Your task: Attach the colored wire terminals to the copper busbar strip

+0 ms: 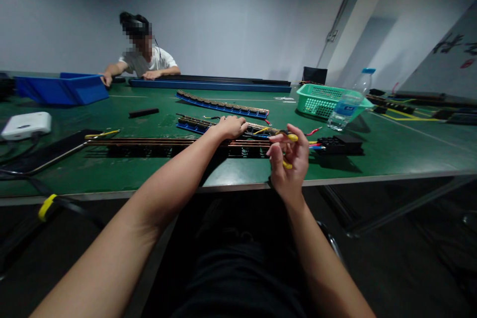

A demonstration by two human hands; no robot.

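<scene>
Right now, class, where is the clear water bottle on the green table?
In the head view, the water bottle stands on the table's right side, leaning against the green basket, behind the black block.

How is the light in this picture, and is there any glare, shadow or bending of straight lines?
Head view: dim overall, corners darker; a pale glare patch on the green table near its front edge; the black block casts a soft shadow toward the front; the table edge bows from lens distortion; the left hand and right hand, holding yellow-handled pliers, look fairly sharp.

grey walls point(231, 15) | green table point(391, 149) | dark floor point(410, 268) | dim light
</scene>
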